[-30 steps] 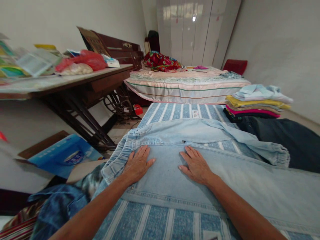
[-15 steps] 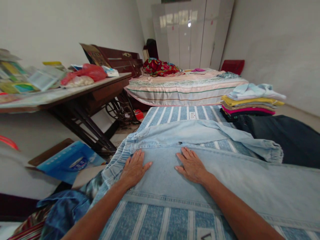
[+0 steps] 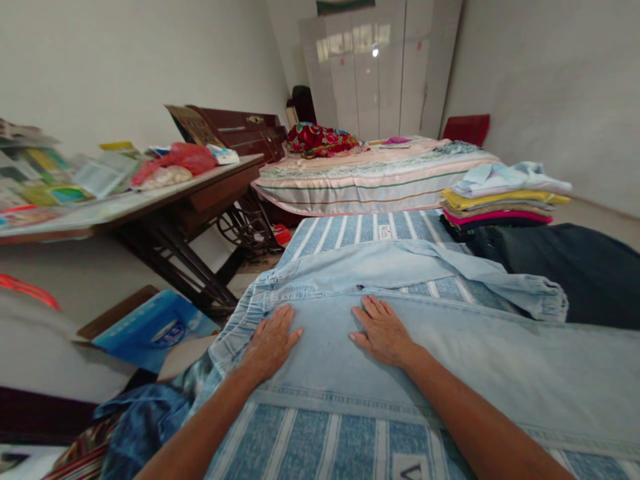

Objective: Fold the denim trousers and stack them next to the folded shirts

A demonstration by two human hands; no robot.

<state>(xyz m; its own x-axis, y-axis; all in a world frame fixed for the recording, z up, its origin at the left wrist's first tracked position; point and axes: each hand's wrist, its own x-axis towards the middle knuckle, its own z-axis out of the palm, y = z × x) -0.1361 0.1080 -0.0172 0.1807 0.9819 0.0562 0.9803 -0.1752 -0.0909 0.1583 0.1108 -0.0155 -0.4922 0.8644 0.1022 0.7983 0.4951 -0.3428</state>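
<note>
1. Striped bedding (image 3: 295, 440): pale jeans (image 3: 465, 353) lie flat on it.
2. Jeans: long axis left-right; gathered waistband (image 3: 240, 327) left, legs (image 3: 535, 380) pointing right.
3. Left hand (image 3: 273, 341): flat atop denim beside waistband, thumb spread.
4. Right hand (image 3: 384, 330): flat farther along, thumb apart; neither pinching.

The view has tilted up, revealing a dark green object (image 3: 345, 7) above the wardrobe (image 3: 367, 93) (and more red strap (image 3: 30, 289), far left); the left hand (image 3: 270, 341) sits slightly farther from the jeans' (image 3: 325, 347) upper seam (image 3: 333, 292).
</note>
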